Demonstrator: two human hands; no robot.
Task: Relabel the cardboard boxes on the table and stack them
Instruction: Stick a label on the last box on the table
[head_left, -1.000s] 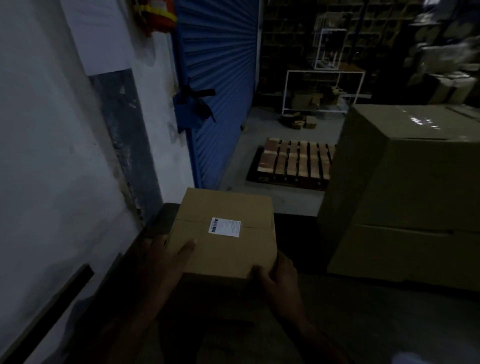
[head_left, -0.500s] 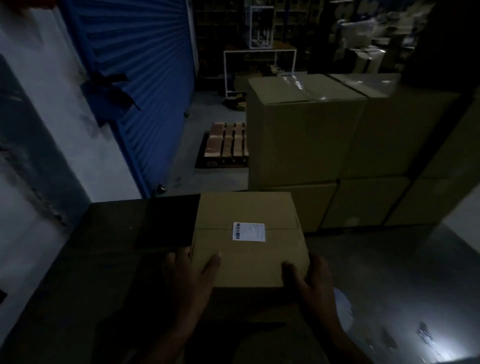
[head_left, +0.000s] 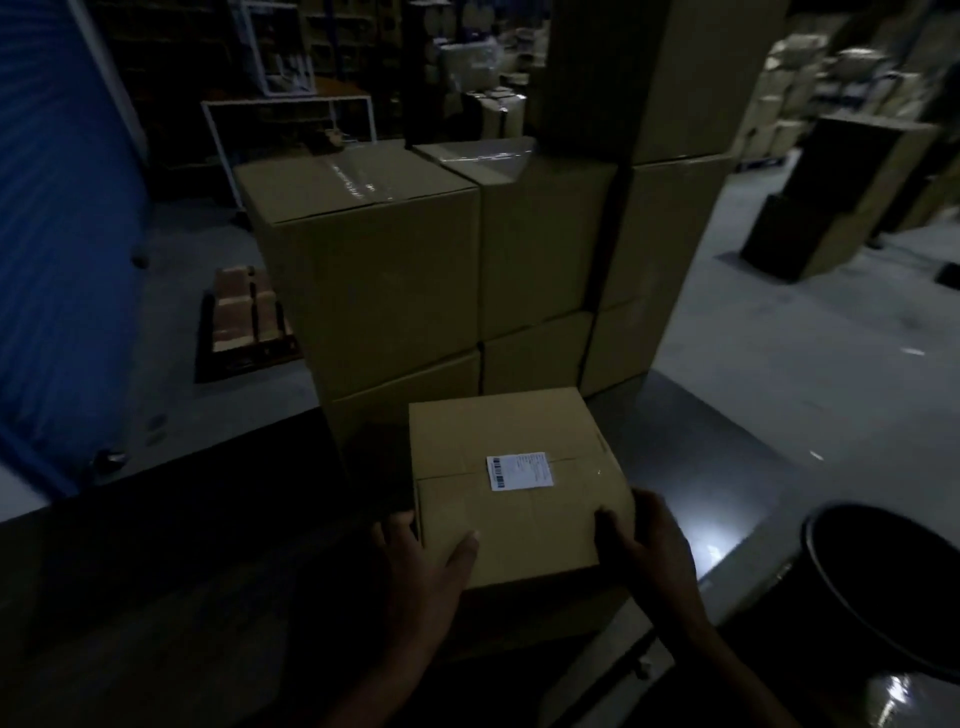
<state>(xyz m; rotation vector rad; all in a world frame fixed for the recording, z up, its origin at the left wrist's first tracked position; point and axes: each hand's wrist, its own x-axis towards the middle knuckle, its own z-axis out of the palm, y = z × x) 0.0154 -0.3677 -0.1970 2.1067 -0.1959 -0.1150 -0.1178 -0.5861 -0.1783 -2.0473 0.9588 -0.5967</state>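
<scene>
A small brown cardboard box (head_left: 514, 499) sits on the dark table (head_left: 182, 545) in front of me. A white barcode label (head_left: 518, 470) is stuck on its top across the taped seam. My left hand (head_left: 423, 566) grips the box's near left corner, thumb on top. My right hand (head_left: 647, 545) grips the near right corner, thumb on the top edge. The room is very dim.
A wall of large stacked cardboard boxes (head_left: 395, 270) stands just beyond the table. A black round bin (head_left: 883, 582) is at the lower right. A blue roller shutter (head_left: 57, 249) fills the left, with a wooden pallet (head_left: 244, 322) on the floor.
My view has swung to the right, away from the wall and shutter. Both hands have carried the box rightward along the table, keeping the same hold on its near corners.
</scene>
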